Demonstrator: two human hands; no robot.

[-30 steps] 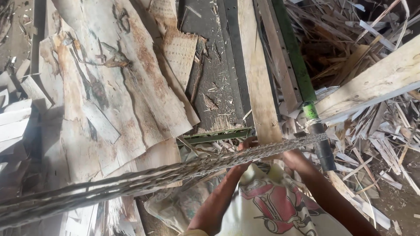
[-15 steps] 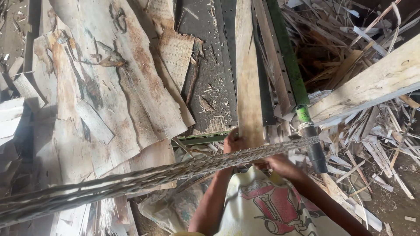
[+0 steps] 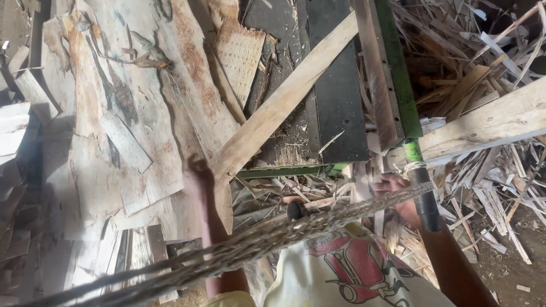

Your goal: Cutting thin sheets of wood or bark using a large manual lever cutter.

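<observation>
Pale wooden strip gripped at its lower end by the left hand.

The strip is held slanting up across the dark machine bed, beside stacked veneer sheets. The right hand is seen among wood scraps near a black post; its grip cannot be told. A frayed rope crosses the foreground.

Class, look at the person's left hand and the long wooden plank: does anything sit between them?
Nothing visible does. The left hand already grips the near end of the plank. The rope crosses nearer the camera, below that grip.
</observation>
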